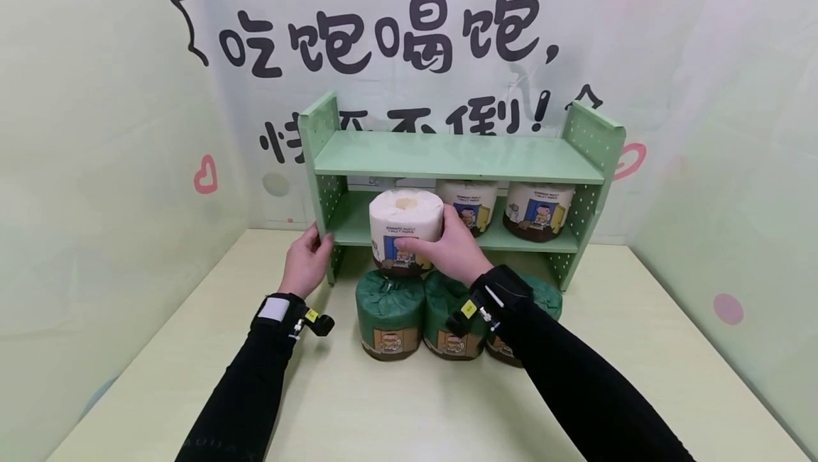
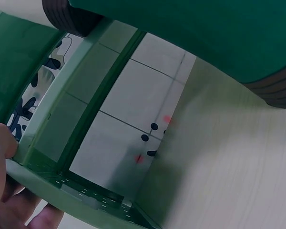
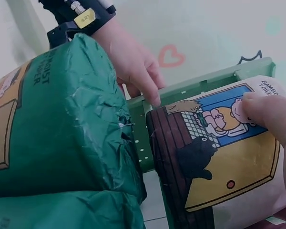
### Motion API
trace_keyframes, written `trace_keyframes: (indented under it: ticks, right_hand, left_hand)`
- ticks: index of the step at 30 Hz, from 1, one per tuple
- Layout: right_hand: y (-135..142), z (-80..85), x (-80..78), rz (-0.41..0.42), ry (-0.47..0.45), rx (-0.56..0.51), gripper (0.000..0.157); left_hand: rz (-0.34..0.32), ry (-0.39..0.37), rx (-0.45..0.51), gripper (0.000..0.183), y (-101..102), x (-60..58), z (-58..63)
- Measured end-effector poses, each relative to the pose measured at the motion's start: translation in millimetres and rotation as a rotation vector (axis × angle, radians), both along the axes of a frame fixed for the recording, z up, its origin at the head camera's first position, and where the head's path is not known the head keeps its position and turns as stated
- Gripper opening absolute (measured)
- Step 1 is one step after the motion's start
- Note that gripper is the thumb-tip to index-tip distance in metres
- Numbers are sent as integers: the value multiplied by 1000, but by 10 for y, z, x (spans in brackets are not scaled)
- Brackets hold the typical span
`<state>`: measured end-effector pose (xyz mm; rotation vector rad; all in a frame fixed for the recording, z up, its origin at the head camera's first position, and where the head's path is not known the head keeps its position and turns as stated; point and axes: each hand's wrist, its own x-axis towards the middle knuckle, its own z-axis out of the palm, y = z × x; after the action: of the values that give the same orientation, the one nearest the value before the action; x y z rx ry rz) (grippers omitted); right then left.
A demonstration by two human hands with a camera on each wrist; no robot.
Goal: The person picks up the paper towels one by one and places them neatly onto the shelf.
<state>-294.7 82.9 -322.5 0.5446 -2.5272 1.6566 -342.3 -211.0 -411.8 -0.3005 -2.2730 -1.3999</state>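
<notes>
The right hand (image 1: 457,248) grips a white roll (image 1: 405,222) in front of the shelf (image 1: 456,157), thumb on its face and fingers behind, apparently for a firm one-handed hold. The left hand (image 1: 305,263) pinches the shelf's left side panel (image 1: 322,123), probably steadying it. Two other rolls (image 1: 540,212) fill the lower board's right; three green rolls (image 1: 391,314) stand before the shelf.

Right grip (image 1: 455,248): holds white roll (image 1: 404,217) | left grip (image 1: 305,262): holds green shelf (image 1: 450,154)
</notes>
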Motion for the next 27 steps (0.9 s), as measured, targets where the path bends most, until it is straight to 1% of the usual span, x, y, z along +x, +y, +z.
trace_keyframes:
  ticks: [5, 12, 15, 22, 27]
  right_hand:
    - [-29, 12, -29, -22, -24, 11, 98]
    - [-104, 101, -42, -54, -84, 34, 104]
    - [-136, 132, -53, -58, -99, 60, 103]
    - [-183, 163, -110, -56, -105, 136, 103]
    - [-211, 172, -163, -75, -84, 184, 102]
  left_hand:
    - [-4, -2, 4, 43, 5, -15, -4]
    - [-7, -1, 7, 43, -7, -28, -2]
    - [0, 3, 2, 42, -17, -28, 3]
    - [8, 9, -7, 40, -25, -24, -6]
    - [0, 5, 9, 42, -18, -32, -21]
